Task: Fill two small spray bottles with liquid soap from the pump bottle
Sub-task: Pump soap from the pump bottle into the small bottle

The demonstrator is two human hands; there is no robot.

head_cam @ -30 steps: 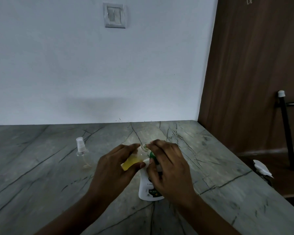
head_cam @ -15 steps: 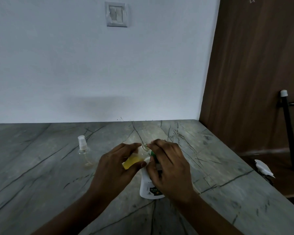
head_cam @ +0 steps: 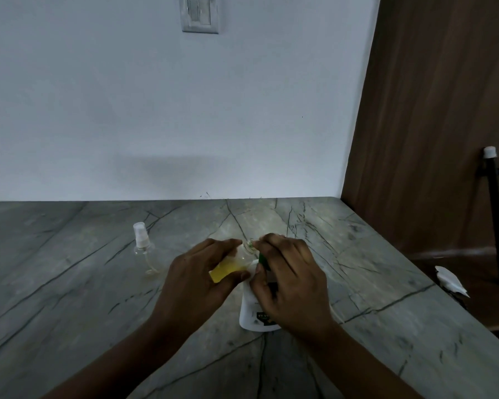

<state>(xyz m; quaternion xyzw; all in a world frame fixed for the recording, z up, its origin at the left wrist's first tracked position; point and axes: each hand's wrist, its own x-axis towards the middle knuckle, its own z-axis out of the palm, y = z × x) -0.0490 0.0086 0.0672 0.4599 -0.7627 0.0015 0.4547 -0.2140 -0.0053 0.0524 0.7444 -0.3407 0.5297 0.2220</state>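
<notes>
A grey stone countertop (head_cam: 69, 312) with dark veins fills the lower half of the dimly lit view.

Nearest the viewer, a white pump bottle (head_cam: 252, 315) stands upright on the stone. The right hand (head_cam: 291, 280) is curled over its top, with the thumb laid against the body. A sliver of the green pump head (head_cam: 262, 259) is seen between the fingers, and the nozzle itself is hidden.

Just beside it, the left hand (head_cam: 196, 277) is wrapped round a small clear spray bottle (head_cam: 241, 256). This bottle is lifted off the stone and tilted, and its uncapped neck is brought against the pump head. Yellow soap (head_cam: 225, 272) is pooled in its lower part.

The step in hand is judged to be pumping soap into this first bottle. The narrow neck is best kept directly under the nozzle, and the pump pressed slowly with full strokes. As the level rises, the bottle should be brought nearer upright so that nothing runs back out. Some room should be left for the sprayer's tube.

Farther back on the left, a second spray bottle (head_cam: 143, 249) stands capped and apparently empty, well apart from the hands. A white object (head_cam: 450, 280), too unclear to be identified, lies by the right edge.

Beyond is a pale wall with a switch plate (head_cam: 200, 12), and a wooden door (head_cam: 444, 110) is seen at the right.
</notes>
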